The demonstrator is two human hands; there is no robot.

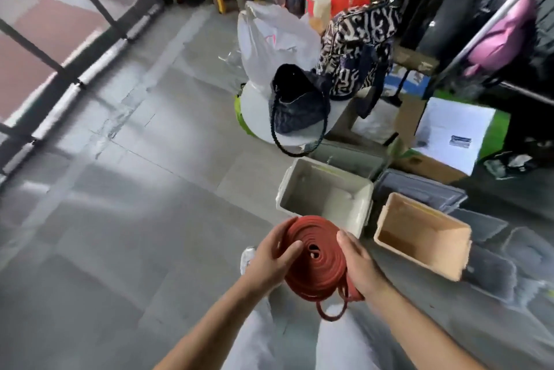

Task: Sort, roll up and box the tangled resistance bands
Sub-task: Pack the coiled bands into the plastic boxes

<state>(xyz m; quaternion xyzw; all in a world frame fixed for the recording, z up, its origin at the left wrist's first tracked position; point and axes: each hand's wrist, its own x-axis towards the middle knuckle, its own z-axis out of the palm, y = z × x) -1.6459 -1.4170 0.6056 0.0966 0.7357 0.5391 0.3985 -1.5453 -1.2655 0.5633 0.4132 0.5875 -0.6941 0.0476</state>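
Item: red resistance band [314, 261], rolled into a flat coil and held in the air between my two hands.
My left hand [269, 258]: fingers curled round the coil's left edge, thumb on its face.
My right hand [359, 264]: clasps the right edge.
Loose end: hangs in a loop below.
On the floor [150, 190] just beyond: white box [358, 214], tan box [425, 252], side by side.

A dark handbag [299, 106] sits beside a patterned backpack [356, 49] and white plastic bag [269, 37].
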